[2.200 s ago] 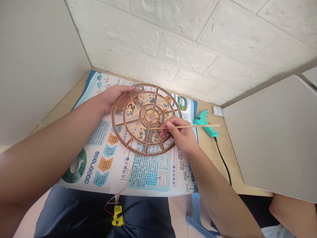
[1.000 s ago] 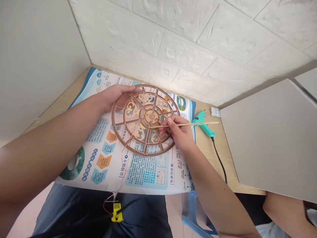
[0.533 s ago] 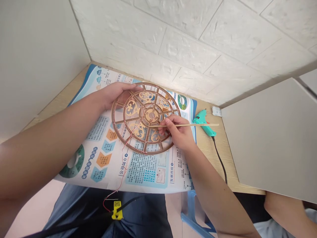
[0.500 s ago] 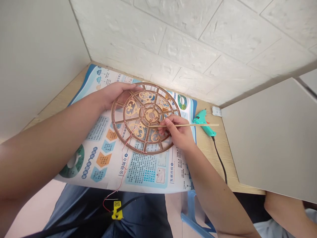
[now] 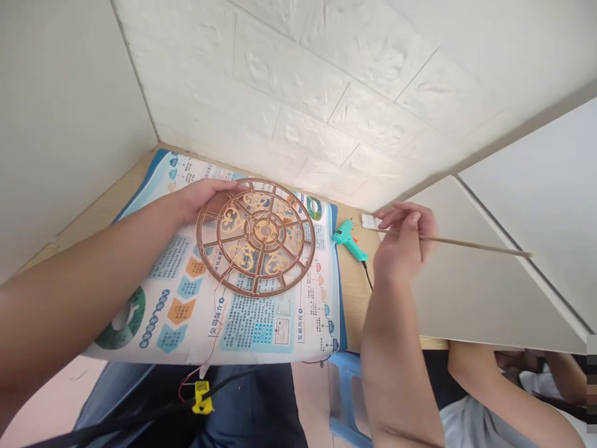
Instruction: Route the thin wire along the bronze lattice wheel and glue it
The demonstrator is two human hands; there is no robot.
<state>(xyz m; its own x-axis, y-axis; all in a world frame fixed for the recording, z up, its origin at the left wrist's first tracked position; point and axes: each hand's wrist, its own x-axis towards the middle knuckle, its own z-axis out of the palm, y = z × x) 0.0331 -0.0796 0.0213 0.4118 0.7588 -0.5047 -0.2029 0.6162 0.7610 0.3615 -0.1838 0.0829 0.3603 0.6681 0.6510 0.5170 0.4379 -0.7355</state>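
My left hand (image 5: 199, 198) grips the upper left rim of a round brown openwork wheel (image 5: 265, 231), its fingers partly hidden behind it. The wheel has spokes, gold scroll ornaments and a hub, and is held over the printed sheet. From its lower left a thin red and white wire (image 5: 216, 323) runs down over the sheet's near edge. My right hand (image 5: 405, 235) is raised at the right, apart from the wheel. A thin wooden stick (image 5: 476, 246) is held in its fingers and points out to the right.
A teal glue gun (image 5: 349, 240) lies on the wooden table (image 5: 357, 298), its black cord running toward the near edge. A small white object (image 5: 370, 221) sits behind it. A white partition (image 5: 466, 298) stands at the right; another person's arm (image 5: 494, 389) shows below it.
My right hand has left the wheel and moved right and up with the wooden stick. My left hand still holds the wheel. The camera view has turned slightly to the right.
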